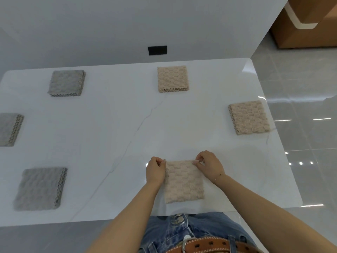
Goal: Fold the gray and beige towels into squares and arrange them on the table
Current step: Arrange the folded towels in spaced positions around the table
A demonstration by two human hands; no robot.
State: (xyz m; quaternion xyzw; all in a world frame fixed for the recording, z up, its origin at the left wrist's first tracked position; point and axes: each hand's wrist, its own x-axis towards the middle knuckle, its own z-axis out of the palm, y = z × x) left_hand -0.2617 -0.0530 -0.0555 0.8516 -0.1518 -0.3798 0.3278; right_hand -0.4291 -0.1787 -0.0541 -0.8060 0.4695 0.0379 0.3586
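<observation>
A beige towel (184,183), folded into a square, lies near the front edge of the white table (116,128). My left hand (155,170) pinches its far left corner and my right hand (209,165) pinches its far right corner. Two other folded beige towels sit at the back (172,78) and at the right edge (249,117). Three folded gray towels lie on the left: one at the back (67,83), one at the left edge (9,129), cut off by the frame, and one at the front (41,189).
The table's back edge meets a white wall with a black socket plate (157,50). Glossy tiled floor (300,106) lies to the right of the table, with a wooden cabinet (300,30) beyond it.
</observation>
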